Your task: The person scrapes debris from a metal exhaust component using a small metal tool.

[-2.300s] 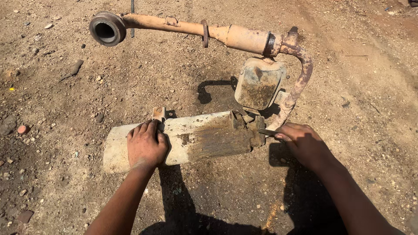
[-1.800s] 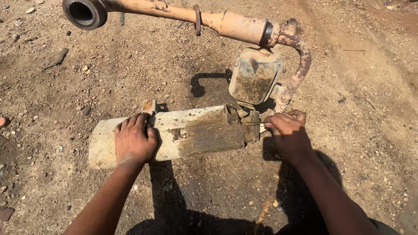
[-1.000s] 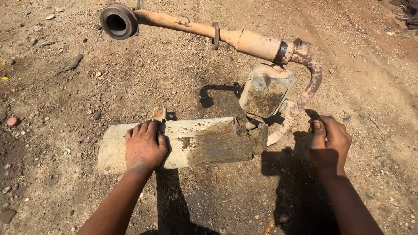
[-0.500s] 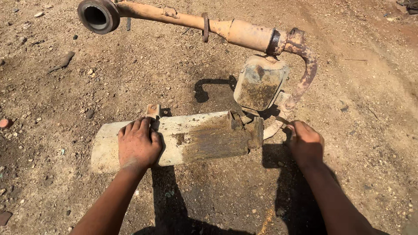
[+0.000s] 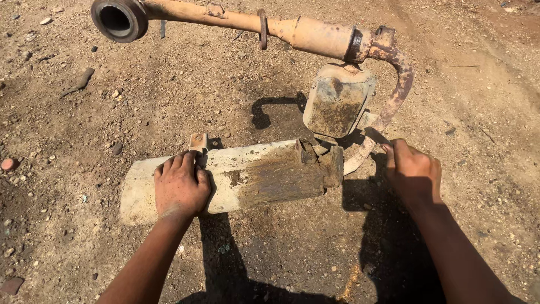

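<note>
Pressing flat and spread, the left hand [image 5: 181, 188] steadies the pale muffler canister [image 5: 236, 180] mid-frame while the right hand [image 5: 413, 171], fingers curled, pinches a thin dark tool [image 5: 376, 135] at its rusty pipe [image 5: 394, 95].

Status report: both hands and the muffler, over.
Left hand flat on pale muffler. Right hand beside rusty curved pipe, grip unclear. Nothing in between.

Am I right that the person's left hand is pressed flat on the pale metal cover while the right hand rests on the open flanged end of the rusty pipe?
Not quite. The left hand is indeed flat on the pale metal cover, but the right hand is down by the curved rusty tube beside the cover's end, holding a thin dark tool. The pipe's open flanged end lies untouched at the top left of the head view.
</note>
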